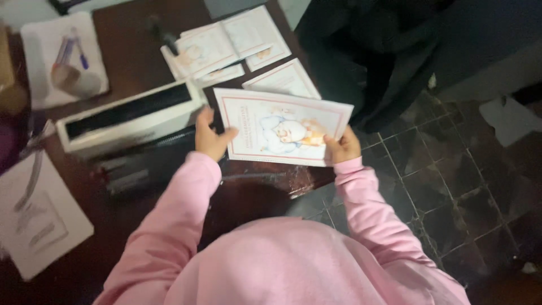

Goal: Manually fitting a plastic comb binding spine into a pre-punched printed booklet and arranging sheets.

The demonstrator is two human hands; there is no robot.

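A printed booklet cover (282,127), white with a thin red border and a pastel cartoon figure at its centre, is held flat above the edge of a dark wooden table (132,51). It is gripped at its 9 o'clock edge by the left hand (211,135), whose thumb lies on the sheet, and at its 4 o'clock corner by the right hand (342,147), whose fingers are pinched on the paper. Both arms are covered by pink sleeves (180,214).

Just beside the left hand, at 9 o'clock, a white binding machine (127,113) with a long dark slot is seen. At 12 o'clock from the held sheet, more printed sheets (226,42) of the same kind are spread on the table. At 3 o'clock, dark floor tiles (451,186) are visible.
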